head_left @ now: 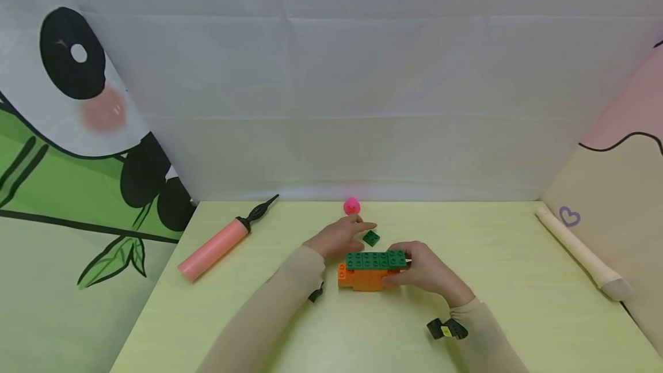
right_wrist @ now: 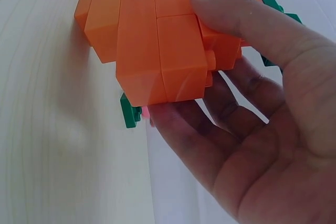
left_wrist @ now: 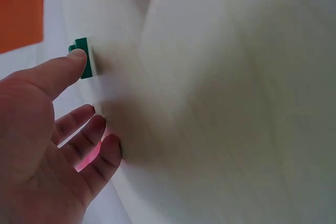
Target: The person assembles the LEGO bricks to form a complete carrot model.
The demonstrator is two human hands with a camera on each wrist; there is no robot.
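My right hand (head_left: 427, 268) grips the right end of a block build, an orange body (head_left: 365, 281) with a row of green bricks (head_left: 375, 260) on top. In the right wrist view, the thumb lies on one side of the orange bricks (right_wrist: 157, 40) and the fingers pass behind them. A loose small green brick (head_left: 371, 238) lies on the table just beyond the build. My left hand (head_left: 339, 237) hovers beside it, fingers loosely extended. The left wrist view has the thumb overlapping the green brick (left_wrist: 87, 70); whether they touch, I cannot tell.
A pink toy duck (head_left: 351, 206) sits at the table's back edge, behind my left hand. On the left lies a pink hand pump (head_left: 217, 247) with a black nozzle. Along the right edge lies a long cream stick-like object (head_left: 575, 246). A white cloth wall (head_left: 362, 102) stands behind.
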